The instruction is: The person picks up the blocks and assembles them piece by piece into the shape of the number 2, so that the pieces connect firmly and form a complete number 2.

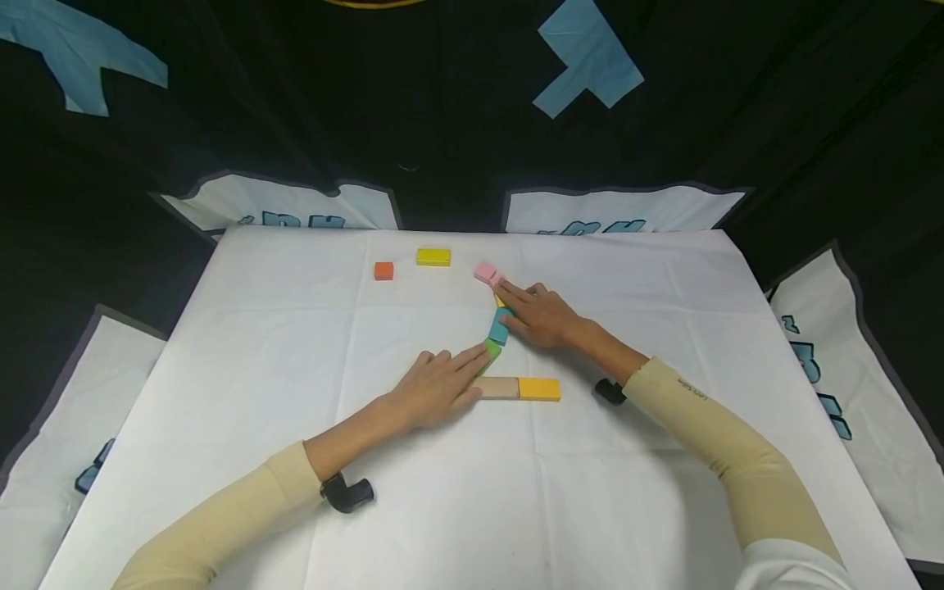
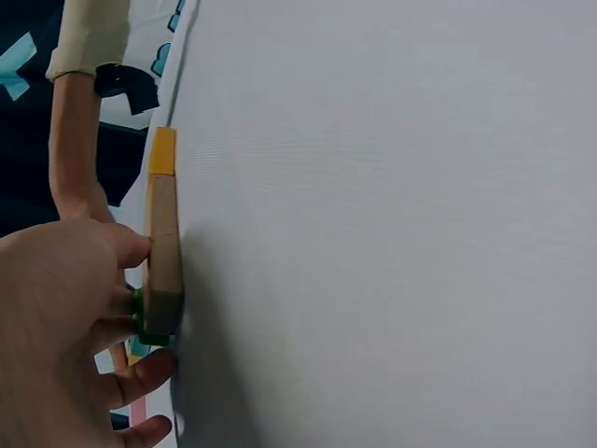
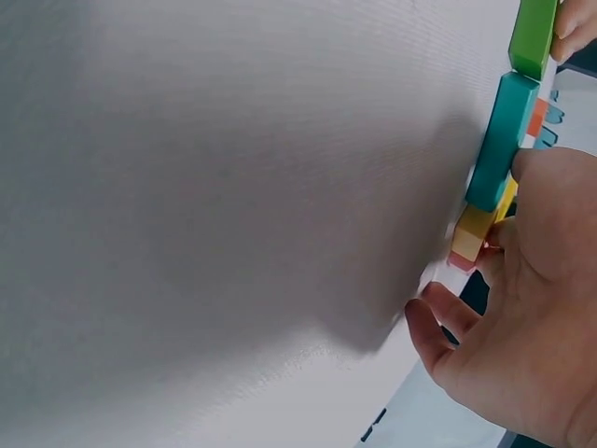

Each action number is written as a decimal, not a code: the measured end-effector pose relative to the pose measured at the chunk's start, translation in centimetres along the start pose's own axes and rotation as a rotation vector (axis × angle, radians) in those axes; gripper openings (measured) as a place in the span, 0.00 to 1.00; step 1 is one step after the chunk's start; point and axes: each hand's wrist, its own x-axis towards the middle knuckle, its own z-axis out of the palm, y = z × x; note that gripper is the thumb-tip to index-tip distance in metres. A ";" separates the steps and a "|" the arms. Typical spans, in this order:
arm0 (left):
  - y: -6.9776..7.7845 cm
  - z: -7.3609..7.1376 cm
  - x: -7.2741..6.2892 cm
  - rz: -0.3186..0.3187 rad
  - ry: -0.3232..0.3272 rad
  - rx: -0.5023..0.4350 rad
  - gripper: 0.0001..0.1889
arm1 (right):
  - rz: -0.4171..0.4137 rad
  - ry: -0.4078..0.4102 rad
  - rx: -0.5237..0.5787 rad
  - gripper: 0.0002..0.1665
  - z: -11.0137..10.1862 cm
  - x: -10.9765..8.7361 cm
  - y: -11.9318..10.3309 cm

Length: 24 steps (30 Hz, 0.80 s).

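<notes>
A curved line of small coloured blocks lies on the white table. From the front, a tan block [image 1: 498,388] abuts an orange-yellow block [image 1: 539,389], and a green block [image 1: 493,349], a teal block [image 1: 499,326], a small yellow block [image 3: 473,232] and a pink block [image 1: 486,272] run up from there. My left hand [image 1: 435,389] reaches flat over the green block, its thumb by the tan block's left end. With fingers extended, my right hand [image 1: 544,318] touches the pink block; its thumb rests against the teal block's side. The small yellow block is partly hidden under the right fingers.
Near the far edge of the table lie an orange cube [image 1: 383,271] and a long yellow block [image 1: 433,257], both apart from the line. White cloth [image 1: 634,508] covers the table. Dark curtains [image 1: 457,115] hang behind it.
</notes>
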 end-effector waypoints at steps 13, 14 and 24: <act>-5.5 -3.8 3.2 -0.151 0.163 -0.579 0.22 | -0.015 0.002 0.014 0.39 0.0 0.0 0.3; -6.4 -4.2 3.5 -0.172 0.199 -0.604 0.21 | -0.013 -0.001 0.017 0.39 0.0 0.0 0.3; -12.8 -5.9 5.3 -0.398 0.399 -0.672 0.19 | -0.011 0.008 0.033 0.39 0.0 0.0 0.0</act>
